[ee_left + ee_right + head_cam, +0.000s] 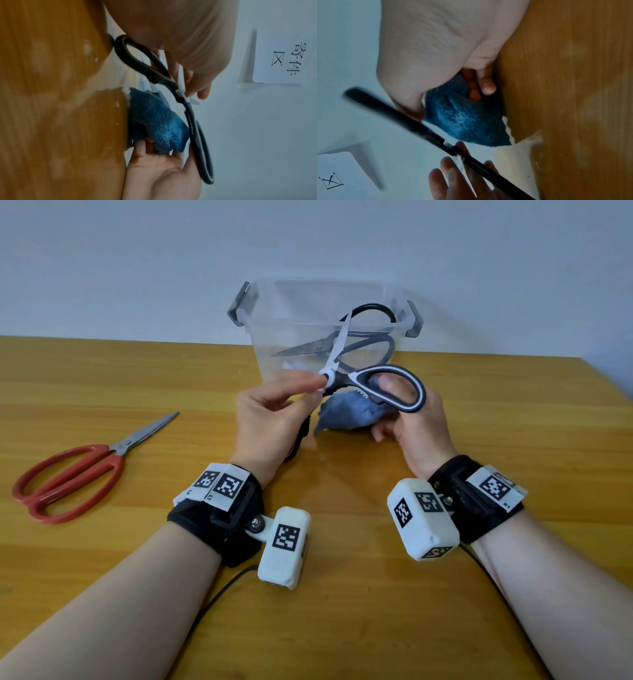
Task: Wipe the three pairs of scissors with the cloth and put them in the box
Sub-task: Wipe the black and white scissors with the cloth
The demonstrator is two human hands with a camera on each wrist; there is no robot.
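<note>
I see my left hand [270, 419] pinching the black-and-white scissors [371, 381] at the pivot, thumb and fingertips closed on it, blades half open and the white blade tilted up over the box's near wall. My right hand [416, 426] has fingers curled round the bunched blue cloth [346, 416], a nubbly terry fabric, and a finger shows through the scissors' upper loop handle. The cloth sits just beneath the serrated inner edge of the handles, above the middle of the worktop [342, 628], which is glossy yellow wood grain.

The clear plastic box [274, 313] with grey clip handles stands at the far edge, directly behind both hands; black-handled scissors [359, 345] already lie inside. Red-handled scissors [75, 470], steel blades shut, lie flat near the left edge, well apart from my hands.
</note>
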